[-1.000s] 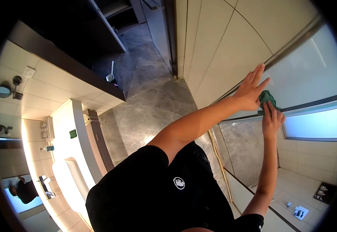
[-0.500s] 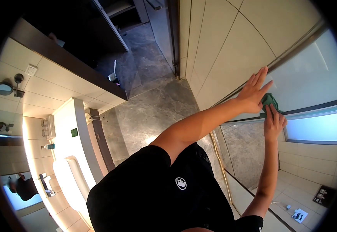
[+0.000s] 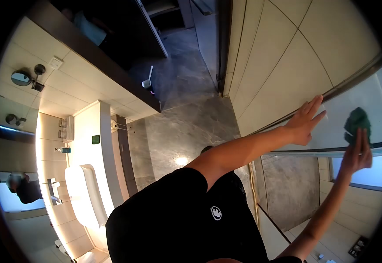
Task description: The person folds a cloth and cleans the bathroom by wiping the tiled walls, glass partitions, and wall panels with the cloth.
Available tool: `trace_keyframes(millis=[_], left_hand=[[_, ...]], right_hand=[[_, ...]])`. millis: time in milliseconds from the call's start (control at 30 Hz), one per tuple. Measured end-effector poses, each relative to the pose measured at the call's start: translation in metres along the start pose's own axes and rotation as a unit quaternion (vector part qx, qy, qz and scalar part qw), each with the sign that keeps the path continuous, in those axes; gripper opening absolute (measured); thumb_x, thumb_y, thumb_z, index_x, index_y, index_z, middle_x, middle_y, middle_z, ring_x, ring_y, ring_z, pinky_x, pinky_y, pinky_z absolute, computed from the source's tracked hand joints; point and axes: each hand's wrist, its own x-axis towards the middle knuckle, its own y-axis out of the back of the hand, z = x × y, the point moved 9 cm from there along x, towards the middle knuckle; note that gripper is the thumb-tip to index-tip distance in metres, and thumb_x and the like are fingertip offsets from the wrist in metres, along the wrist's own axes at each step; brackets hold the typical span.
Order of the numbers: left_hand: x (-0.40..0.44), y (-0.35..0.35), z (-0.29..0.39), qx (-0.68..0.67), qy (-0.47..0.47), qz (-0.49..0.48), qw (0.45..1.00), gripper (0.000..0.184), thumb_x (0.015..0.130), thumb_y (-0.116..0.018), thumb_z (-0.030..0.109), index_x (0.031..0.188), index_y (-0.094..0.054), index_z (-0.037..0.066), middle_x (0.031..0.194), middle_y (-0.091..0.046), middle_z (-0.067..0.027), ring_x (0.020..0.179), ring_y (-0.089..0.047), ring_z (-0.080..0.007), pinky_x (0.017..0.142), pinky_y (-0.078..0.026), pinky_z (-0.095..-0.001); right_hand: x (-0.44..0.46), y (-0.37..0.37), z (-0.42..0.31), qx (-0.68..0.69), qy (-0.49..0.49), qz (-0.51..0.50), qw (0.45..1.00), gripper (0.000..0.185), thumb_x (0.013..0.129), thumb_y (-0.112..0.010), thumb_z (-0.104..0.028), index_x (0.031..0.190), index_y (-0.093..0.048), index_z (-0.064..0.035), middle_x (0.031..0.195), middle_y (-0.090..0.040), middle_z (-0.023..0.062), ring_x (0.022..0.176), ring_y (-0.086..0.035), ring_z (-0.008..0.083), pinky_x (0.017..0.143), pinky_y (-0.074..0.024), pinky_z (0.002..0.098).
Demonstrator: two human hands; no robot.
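Note:
My left hand [image 3: 304, 125] is open, its fingers spread against the edge of a pale glass panel [image 3: 329, 133]; whether it bears on the glass or the frame I cannot tell. Farther right along the panel, my right hand [image 3: 358, 158] holds a crumpled dark green cloth [image 3: 357, 124], its fingers pressing the cloth flat to the glass. Part of the cloth lies under the fingertips. Both arms reach out to the right of my body.
At left a white basin [image 3: 82, 193] sits by a counter [image 3: 86, 120] bearing a folded green cloth [image 3: 96, 139]. A soap bottle [image 3: 64, 150] stands behind it. A white long-handled scoop [image 3: 147, 82] rests by the doorway, where a person in a light top [image 3: 88, 28] stands.
My right hand has slid the green cloth rightward over the glass, away from my left hand, which stays near the panel edge. The view has shifted, and the person in the doorway shows more.

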Motion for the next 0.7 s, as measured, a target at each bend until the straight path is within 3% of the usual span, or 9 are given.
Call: trace_keyframes(millis=[133, 233, 300, 367, 433, 533, 700], left_hand=[[-0.002, -0.002, -0.003, 0.002, -0.022, 0.031, 0.999, 0.079, 0.061, -0.058, 0.003, 0.137, -0.034, -0.002, 0.150, 0.001, -0.0328, 0.142, -0.003, -0.0450, 0.112, -0.018, -0.0507], [-0.002, -0.002, -0.003, -0.005, -0.015, 0.029, 0.999, 0.081, 0.060, -0.059, 0.003, 0.137, -0.034, -0.002, 0.150, 0.000, -0.0331, 0.141, -0.004, -0.0451, 0.112, -0.018, -0.0516], [-0.002, -0.003, -0.003, -0.011, -0.017, 0.028, 0.999, 0.082, 0.060, -0.060, 0.002, 0.137, -0.034, -0.002, 0.150, -0.001, -0.0329, 0.141, -0.004, -0.0454, 0.112, -0.018, -0.0520], [-0.001, -0.003, -0.004, -0.017, -0.015, 0.024, 0.999, 0.083, 0.059, -0.061, 0.002, 0.137, -0.034, -0.002, 0.150, 0.000, -0.0325, 0.141, -0.003, -0.0452, 0.112, -0.018, -0.0520], [-0.001, -0.001, -0.003, -0.024, -0.014, 0.021, 0.999, 0.084, 0.059, -0.061, 0.002, 0.138, -0.033, -0.002, 0.151, 0.000, -0.0321, 0.142, -0.002, -0.0451, 0.112, -0.017, -0.0520], [-0.001, -0.003, -0.002, -0.026, -0.008, 0.016, 1.000, 0.085, 0.059, -0.063, 0.002, 0.138, -0.032, -0.002, 0.151, 0.001, -0.0317, 0.142, -0.001, -0.0444, 0.112, -0.017, -0.0522], [0.000, 0.001, -0.002, -0.026, -0.007, 0.014, 1.000, 0.084, 0.060, -0.063, 0.001, 0.138, -0.032, -0.002, 0.151, 0.003, -0.0313, 0.142, 0.000, -0.0436, 0.113, -0.015, -0.0515]], right_hand=[[0.007, -0.003, 0.021, -0.033, -0.006, 0.020, 0.999, 0.031, 0.079, -0.070, -0.009, 0.109, -0.070, -0.0185, 0.111, -0.067, -0.0088, 0.082, -0.058, 0.0046, 0.077, -0.0366, 0.0233], [-0.007, -0.004, 0.011, -0.027, -0.018, 0.031, 0.999, 0.031, 0.080, -0.067, -0.006, 0.109, -0.070, -0.0172, 0.111, -0.067, -0.0075, 0.084, -0.058, 0.0049, 0.076, -0.0363, 0.0239], [-0.018, -0.006, -0.005, 0.014, -0.005, 0.031, 0.999, 0.036, 0.080, -0.056, -0.002, 0.110, -0.070, -0.0153, 0.114, -0.066, -0.0039, 0.080, -0.056, 0.0078, 0.075, -0.0347, 0.0255], [-0.048, -0.021, -0.011, 0.047, -0.013, -0.034, 0.998, 0.037, 0.081, -0.059, -0.008, 0.115, -0.067, -0.0166, 0.119, -0.064, -0.0050, 0.087, -0.055, 0.0094, 0.079, -0.0352, 0.0287], [-0.048, -0.018, -0.038, 0.078, 0.017, -0.031, 0.996, 0.038, 0.080, -0.055, -0.007, 0.113, -0.069, -0.0169, 0.118, -0.064, -0.0067, 0.076, -0.048, 0.0118, 0.078, -0.0318, 0.0285], [-0.075, -0.032, -0.049, 0.090, 0.037, -0.081, 0.992, 0.039, 0.078, -0.058, -0.005, 0.113, -0.069, -0.0170, 0.120, -0.062, -0.0070, 0.080, -0.049, 0.0113, 0.082, -0.0310, 0.0298], [-0.057, -0.024, -0.047, 0.065, 0.087, -0.069, 0.992, 0.038, 0.078, -0.062, -0.007, 0.114, -0.068, -0.0175, 0.121, -0.061, -0.0075, 0.082, -0.049, 0.0103, 0.084, -0.0297, 0.0288]])
